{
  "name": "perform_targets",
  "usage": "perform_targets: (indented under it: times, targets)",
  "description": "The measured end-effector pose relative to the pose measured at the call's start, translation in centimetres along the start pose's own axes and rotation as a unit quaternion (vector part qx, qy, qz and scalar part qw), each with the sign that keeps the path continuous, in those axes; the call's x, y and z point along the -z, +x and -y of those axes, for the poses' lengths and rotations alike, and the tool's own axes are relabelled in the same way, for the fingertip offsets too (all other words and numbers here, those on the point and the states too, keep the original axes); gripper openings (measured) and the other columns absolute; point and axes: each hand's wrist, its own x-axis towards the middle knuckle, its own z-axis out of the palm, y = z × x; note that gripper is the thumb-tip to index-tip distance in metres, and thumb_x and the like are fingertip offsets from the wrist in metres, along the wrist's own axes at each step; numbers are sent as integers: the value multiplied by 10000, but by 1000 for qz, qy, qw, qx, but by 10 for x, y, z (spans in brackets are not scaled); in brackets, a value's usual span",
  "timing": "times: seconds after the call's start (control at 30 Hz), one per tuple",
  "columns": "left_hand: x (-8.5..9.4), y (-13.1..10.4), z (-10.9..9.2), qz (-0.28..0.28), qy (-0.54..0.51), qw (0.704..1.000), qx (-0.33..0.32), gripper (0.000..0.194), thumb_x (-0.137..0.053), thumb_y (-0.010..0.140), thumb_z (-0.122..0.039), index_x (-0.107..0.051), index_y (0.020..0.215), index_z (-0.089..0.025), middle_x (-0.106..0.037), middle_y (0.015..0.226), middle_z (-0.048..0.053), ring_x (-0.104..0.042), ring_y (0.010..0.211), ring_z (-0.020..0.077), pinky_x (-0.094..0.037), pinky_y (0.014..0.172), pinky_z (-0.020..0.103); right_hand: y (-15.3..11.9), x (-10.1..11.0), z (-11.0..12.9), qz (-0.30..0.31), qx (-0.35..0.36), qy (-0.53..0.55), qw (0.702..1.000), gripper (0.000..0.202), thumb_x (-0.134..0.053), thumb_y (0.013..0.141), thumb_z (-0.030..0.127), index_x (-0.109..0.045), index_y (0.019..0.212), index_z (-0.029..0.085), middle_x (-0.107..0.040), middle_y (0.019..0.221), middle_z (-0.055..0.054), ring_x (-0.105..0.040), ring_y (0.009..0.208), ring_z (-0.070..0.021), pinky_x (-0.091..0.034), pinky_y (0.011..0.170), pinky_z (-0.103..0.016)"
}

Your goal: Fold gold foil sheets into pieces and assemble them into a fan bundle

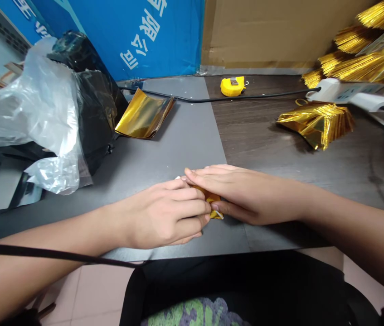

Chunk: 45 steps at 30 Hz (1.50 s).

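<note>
The left hand (pixel 164 213) and right hand (pixel 249 192) hold gold foil (pixel 213 197) between them, near side; uneven pressing could crease it crookedly.

yellow tape measure (pixel 231 87) beside black cable (pixel 263 95) | blue box (pixel 178 50) at back | plastic bag (pixel 51 106) left

Tbl (pixel 178 154): grey toward 9 o'clock, dk woodgrain toward 3. On it, from ctr: blk bag (pixel 98 102) at 10 w/ clear plastic (pixel 54 108) against it; gold sheets (pixel 142 113) approx 10:30; yellow tape measure (pixel 231 87) at 1; blk cable (pixel 208 100) along back, 11 to 2; wht power strip (pixel 348 92) at 2; fanned gold foil (pixel 319 124) btwn 2 & 3. Small gold piece (pixel 213 198) near ctr, mostly hidden.
</note>
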Motion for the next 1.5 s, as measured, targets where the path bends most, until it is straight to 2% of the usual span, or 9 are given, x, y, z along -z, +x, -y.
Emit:
perform_targets:
  times: [0.2,0.3,0.4,0.5,0.7,1.2,1.4,1.5]
  targets:
    - [0,0,-1,11,-15,1000,14,204,-521,1018,-243,-713,1018,-174,-731,1062,34,-662,988,158,-480,947,336,1,1,1,-21,5,19,1000,447,-471,1040,280,-468,1432,67,-545,1480,-155,-475,1416,-204,-371,1204,-404]
    - [0,0,-3,11,-4,1000,21,229,-481,1035,-228,-693,1112,-183,-733,1061,24,-658,1000,148,-475,947,315,2,3,2,-22,1,28,999,334,-489,1028,273,-533,1309,97,-574,1445,-154,-493,1400,-214,-397,1185,-406]
    - [-1,0,-4,-1,10,1000,2,275,-459,1046,-214,-651,1230,-149,-735,1111,47,-662,1037,151,-477,976,323,3,5,3,-16,-6,30,999,222,-498,1019,270,-575,1187,148,-571,1454,-141,-486,1413,-217,-404,1180,-418]
    - [-1,1,-5,-8,33,999,-4,283,-464,1043,-215,-648,1244,-137,-737,1121,65,-671,1039,165,-484,990,358,3,5,2,-6,1,30,1000,187,-493,1029,286,-623,1100,172,-564,1473,-108,-467,1433,-208,-380,1203,-413]
    - [1,3,-10,-12,75,997,-11,280,-479,1027,-184,-668,1217,-101,-749,1088,75,-685,1003,195,-518,939,402,3,3,-2,-29,39,8,999,269,-503,1033,271,-646,1226,148,-550,1491,-108,-465,1434,-172,-349,1223,-350]
    - [-2,3,-22,-25,103,994,-12,284,-478,991,-129,-693,1161,-53,-744,1022,86,-676,907,186,-515,913,392,1,4,-1,-13,23,-2,1000,251,-497,1033,267,-658,1209,189,-529,1516,-77,-443,1451,-172,-338,1229,-368]
    - [-3,2,-18,-24,106,994,-13,294,-476,1015,-179,-691,1193,-88,-739,1143,66,-678,1020,219,-515,908,412,2,4,-1,-2,19,1,1000,244,-492,1023,238,-655,1193,173,-541,1502,-83,-434,1457,-179,-330,1237,-378]
    - [-3,2,-16,-30,100,994,-15,283,-489,1021,-188,-696,1193,-101,-732,1190,54,-668,1096,223,-509,922,406,0,6,-1,5,13,9,1000,287,-469,1031,227,-617,1266,156,-524,1517,-99,-418,1468,-187,-323,1244,-405]
